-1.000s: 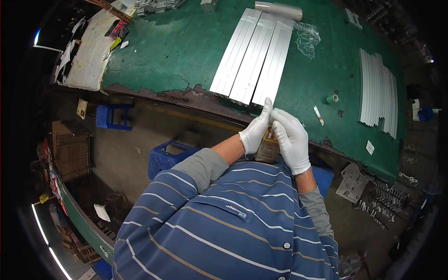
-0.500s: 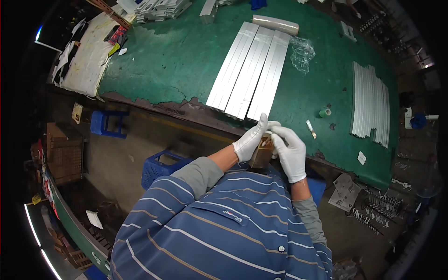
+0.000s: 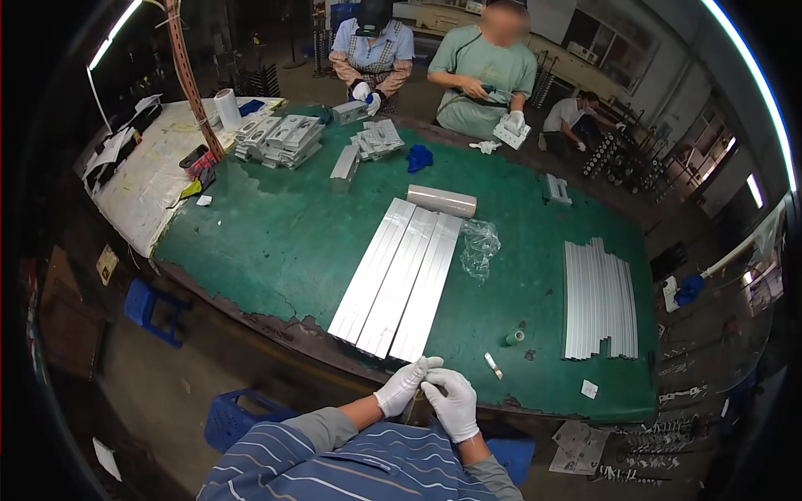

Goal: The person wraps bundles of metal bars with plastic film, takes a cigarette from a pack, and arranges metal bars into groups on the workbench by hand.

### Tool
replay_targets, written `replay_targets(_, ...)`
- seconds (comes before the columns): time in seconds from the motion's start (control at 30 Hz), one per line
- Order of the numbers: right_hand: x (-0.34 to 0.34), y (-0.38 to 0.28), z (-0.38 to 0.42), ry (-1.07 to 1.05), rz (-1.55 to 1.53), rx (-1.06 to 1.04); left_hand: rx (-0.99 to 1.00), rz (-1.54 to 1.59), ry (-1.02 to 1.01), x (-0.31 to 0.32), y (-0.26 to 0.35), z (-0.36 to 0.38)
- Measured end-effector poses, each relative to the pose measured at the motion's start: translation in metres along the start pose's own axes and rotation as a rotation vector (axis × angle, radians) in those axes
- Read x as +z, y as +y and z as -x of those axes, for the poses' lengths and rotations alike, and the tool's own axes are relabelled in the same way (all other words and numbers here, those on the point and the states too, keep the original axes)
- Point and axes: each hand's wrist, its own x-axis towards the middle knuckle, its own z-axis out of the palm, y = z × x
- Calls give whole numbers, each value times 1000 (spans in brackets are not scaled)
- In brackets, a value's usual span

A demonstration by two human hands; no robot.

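Both my hands wear white gloves and meet just off the near table edge, in front of the striped shirt. My left hand (image 3: pixel 402 390) is closed, its fingers pressed together. My right hand (image 3: pixel 454 402) has its fingers curled in against the left. A brownish thing (image 3: pixel 411 411) shows as a sliver between and below the gloves; its kind is hidden. Just beyond the fingertips lie long silver metal profiles (image 3: pixel 396 280), side by side in three bundles. A roll of clear film (image 3: pixel 442 201) rests across their far end, with crumpled film (image 3: pixel 480 249) beside it.
On the green table (image 3: pixel 276 250) are more profiles (image 3: pixel 599 301) at right, a green roll (image 3: pixel 513 337), a cutter-like tool (image 3: pixel 494 366) and stacked metal parts (image 3: pixel 280 138). Two people (image 3: pixel 373 58) (image 3: pixel 484 71) work across the table; another crouches farther back. Blue stools (image 3: pixel 238 420) stand near me.
The head view has tilted up, bringing the people across the table into sight. My hands stay together; the brown box-like thing between them is now mostly hidden.
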Motion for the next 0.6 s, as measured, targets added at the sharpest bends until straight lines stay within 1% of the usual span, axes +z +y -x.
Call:
replay_targets(0.1,-1,-1,-11,-8,226,-227,-29,57,39,1,13,-7)
replay_targets(0.13,-1,0,-13,-4,227,-230,-26,54,36,1,15,-10)
replay_targets(0.27,2,8,-13,-40,58,20,127,-350,73,1,18,-20)
replay_targets(0.33,4,6,-11,141,198,-29,43,-157,82,2,18,-24)
replay_targets(0.37,3,4,-12,138,189,-16,29,-161,88,5,26,-27)
replay_targets(0.43,-2,-11,-13,-6,-137,289,247,-245,158,14,39,-33)
replay_targets(0.47,-8,-14,-23,-169,-36,255,275,-253,156,13,35,-42)
replay_targets(0.5,-8,-25,-27,-128,-118,319,297,-274,165,23,51,-39)
replay_targets(0.53,-13,-35,-33,-127,-133,365,285,-212,168,29,64,-37)
replay_targets(0.6,-20,-34,-29,-86,-181,414,267,-64,172,35,63,-37)
